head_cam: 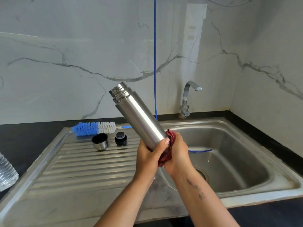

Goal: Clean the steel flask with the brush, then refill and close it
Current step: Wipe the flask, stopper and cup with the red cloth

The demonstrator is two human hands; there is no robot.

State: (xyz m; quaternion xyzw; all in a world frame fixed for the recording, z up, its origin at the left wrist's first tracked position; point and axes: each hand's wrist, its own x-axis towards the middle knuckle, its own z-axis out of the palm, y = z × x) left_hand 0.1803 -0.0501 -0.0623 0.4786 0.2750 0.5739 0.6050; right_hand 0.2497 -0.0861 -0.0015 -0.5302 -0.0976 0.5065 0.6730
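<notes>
The open steel flask (136, 114) is held tilted, its threaded mouth pointing up and to the left, above the edge between drainboard and basin. My left hand (150, 157) grips its lower end. My right hand (177, 154) holds a red cloth (170, 138) wrapped against the flask's base. The blue-and-white bottle brush (94, 128) lies on the back of the drainboard. In front of it stand the steel cup lid (100, 141) and the black stopper (121, 138).
The steel sink basin (229, 154) lies to the right, with a chrome tap (188, 99) behind it. A blue hose (155, 63) hangs down the marble wall into the basin. A ribbed plastic water bottle (6, 172) stands at the left edge. The ridged drainboard (82, 164) spans the left.
</notes>
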